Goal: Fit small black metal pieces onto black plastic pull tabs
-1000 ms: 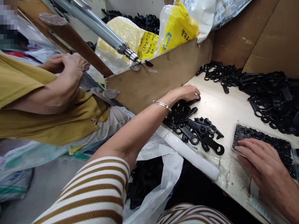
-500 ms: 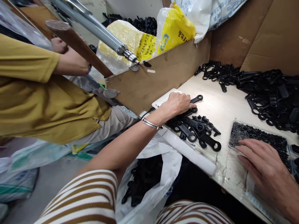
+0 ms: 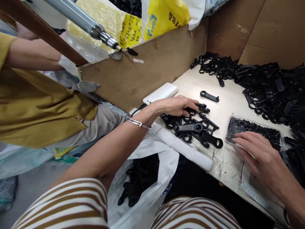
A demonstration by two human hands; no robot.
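Note:
My left hand (image 3: 178,106) rests on a small heap of black plastic parts (image 3: 187,128), its fingers apart and touching the parts. These are flat arms with a ring at one end, and some lie under my palm, partly hidden. One black arm (image 3: 209,96) lies by itself beyond the fingertips. My right hand (image 3: 262,156) hovers at the near edge of a clear tray (image 3: 230,122) filled with tiny dark pieces, apparently screws. Its fingers are stretched and slightly bent, with the thumb close below them; I see nothing held there.
A large pile of black arms (image 3: 262,81) covers the back right. An electric screwdriver (image 3: 95,30) hangs at upper left above a wooden board (image 3: 152,63). A white flat box (image 3: 162,92) sits beside it. Below, a plastic bag (image 3: 166,168) holds black parts. A co-worker in a mustard shirt (image 3: 47,111) is at left.
My left hand has come back onto the heap. A single arm now lies apart beyond it, where earlier one stuck out by the fingers. My right thumb is closer to its fingers. The view has shifted.

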